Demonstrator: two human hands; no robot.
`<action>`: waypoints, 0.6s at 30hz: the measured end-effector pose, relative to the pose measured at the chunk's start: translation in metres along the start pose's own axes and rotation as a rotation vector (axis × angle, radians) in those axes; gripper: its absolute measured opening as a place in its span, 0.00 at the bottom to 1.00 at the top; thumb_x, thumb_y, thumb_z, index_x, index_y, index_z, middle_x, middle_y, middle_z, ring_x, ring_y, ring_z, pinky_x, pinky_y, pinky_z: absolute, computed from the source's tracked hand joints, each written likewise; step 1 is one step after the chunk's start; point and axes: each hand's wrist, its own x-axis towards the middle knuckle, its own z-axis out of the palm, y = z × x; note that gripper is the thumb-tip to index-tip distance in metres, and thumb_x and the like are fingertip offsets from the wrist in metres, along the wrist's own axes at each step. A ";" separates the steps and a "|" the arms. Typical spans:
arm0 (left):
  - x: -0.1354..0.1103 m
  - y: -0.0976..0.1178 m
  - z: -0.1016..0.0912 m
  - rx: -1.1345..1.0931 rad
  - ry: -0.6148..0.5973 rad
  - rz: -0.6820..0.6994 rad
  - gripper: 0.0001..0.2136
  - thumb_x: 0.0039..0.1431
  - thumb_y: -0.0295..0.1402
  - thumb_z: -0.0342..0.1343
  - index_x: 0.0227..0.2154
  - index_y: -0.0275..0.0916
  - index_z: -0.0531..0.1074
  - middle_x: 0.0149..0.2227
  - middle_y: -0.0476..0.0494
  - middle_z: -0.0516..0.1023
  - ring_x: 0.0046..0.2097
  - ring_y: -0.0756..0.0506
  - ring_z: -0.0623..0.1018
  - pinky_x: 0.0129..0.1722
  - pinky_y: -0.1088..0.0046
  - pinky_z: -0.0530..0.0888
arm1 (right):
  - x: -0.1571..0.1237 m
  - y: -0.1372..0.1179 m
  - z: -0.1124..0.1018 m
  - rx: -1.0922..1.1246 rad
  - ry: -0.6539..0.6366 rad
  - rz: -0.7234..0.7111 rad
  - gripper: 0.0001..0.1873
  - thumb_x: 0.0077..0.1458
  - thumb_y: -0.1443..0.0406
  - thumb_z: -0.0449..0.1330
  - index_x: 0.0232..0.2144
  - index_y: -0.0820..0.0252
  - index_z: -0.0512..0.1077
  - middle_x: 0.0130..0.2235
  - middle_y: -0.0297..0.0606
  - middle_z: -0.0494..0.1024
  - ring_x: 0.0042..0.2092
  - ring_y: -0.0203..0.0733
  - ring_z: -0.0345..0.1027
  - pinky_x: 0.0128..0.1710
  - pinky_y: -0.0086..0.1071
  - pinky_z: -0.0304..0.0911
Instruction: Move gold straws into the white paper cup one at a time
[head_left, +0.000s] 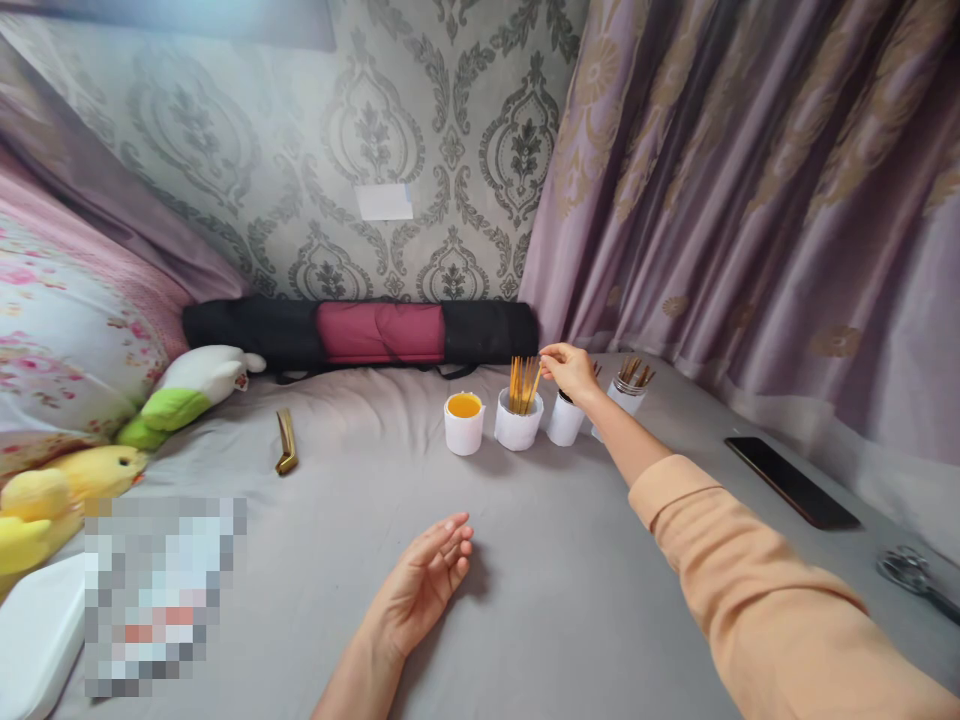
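Note:
My right hand (571, 372) pinches the upper end of a thin yellow stick (536, 384) over a white cup (517, 430). Several more thin yellow-orange sticks (519, 385) stand upright in that cup. To its left is a white cup with yellow inside (463, 434). Just right of it stands a narrower white container (564, 425), partly behind my right hand. Farther right, a white-wrapped jar (627, 397) holds several brown sticks (634, 372). My left hand (426, 580) rests on the grey sheet, fingers loosely curled and apart, with nothing in it.
A gold stapler-like object (286, 443) lies to the left. Plush toys (196, 388) and a white case (41, 630) are along the left side. A long black-and-red bag (379, 332) lies against the wall. A phone (791, 482) and dark scissors-like handles (907, 568) are at right.

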 end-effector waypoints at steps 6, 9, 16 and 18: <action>-0.001 0.000 0.002 0.005 0.010 -0.004 0.12 0.50 0.25 0.57 0.39 0.30 0.70 0.34 0.41 0.74 0.31 0.52 0.75 0.31 0.77 0.73 | -0.001 0.003 0.002 -0.030 0.005 0.009 0.06 0.44 0.70 0.56 0.29 0.62 0.71 0.24 0.33 0.74 0.22 0.32 0.68 0.26 0.30 0.69; -0.001 0.001 0.002 0.005 0.007 -0.005 0.12 0.50 0.25 0.56 0.39 0.30 0.70 0.34 0.40 0.74 0.31 0.52 0.74 0.31 0.77 0.73 | -0.001 0.004 0.003 -0.038 0.009 0.016 0.06 0.44 0.70 0.57 0.28 0.62 0.71 0.23 0.33 0.74 0.22 0.32 0.68 0.25 0.29 0.69; -0.001 0.000 0.002 0.006 0.008 -0.003 0.12 0.49 0.26 0.57 0.39 0.30 0.71 0.35 0.40 0.74 0.32 0.51 0.74 0.31 0.77 0.73 | 0.000 0.007 0.005 -0.045 0.009 0.029 0.07 0.44 0.72 0.56 0.29 0.63 0.72 0.23 0.34 0.74 0.23 0.32 0.69 0.25 0.29 0.69; -0.001 0.000 0.002 0.009 0.011 -0.004 0.13 0.48 0.26 0.58 0.39 0.30 0.71 0.35 0.40 0.73 0.32 0.51 0.74 0.31 0.77 0.72 | 0.001 0.008 0.006 -0.042 0.005 0.035 0.08 0.44 0.72 0.56 0.30 0.63 0.72 0.24 0.34 0.74 0.24 0.33 0.69 0.25 0.29 0.69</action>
